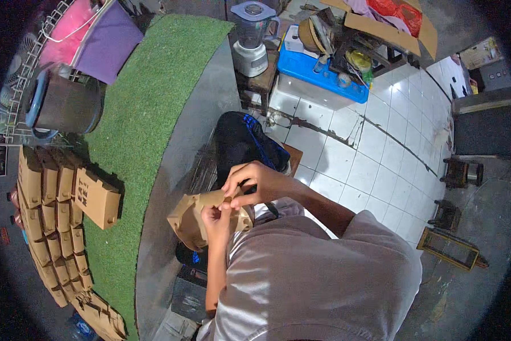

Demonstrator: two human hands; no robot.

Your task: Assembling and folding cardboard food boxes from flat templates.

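Surface: green artificial-turf table top, grey rim, left half of frame. Room: white tiled floor upper right. Finished brown boxes stacked far left.

Brown cardboard box, partly folded: frame centre, above lap; long axis runs lower left to upper right, open end lower left.

Left hand: closed, pinching flap at box's right end.

Right hand: curled over top edge, fingers gripping cardboard.

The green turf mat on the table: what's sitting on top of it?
On the green turf mat one folded brown cardboard box stands beside rows of similar boxes at its left edge. A dark bucket overlaps its far corner. What lies beneath them is covered.
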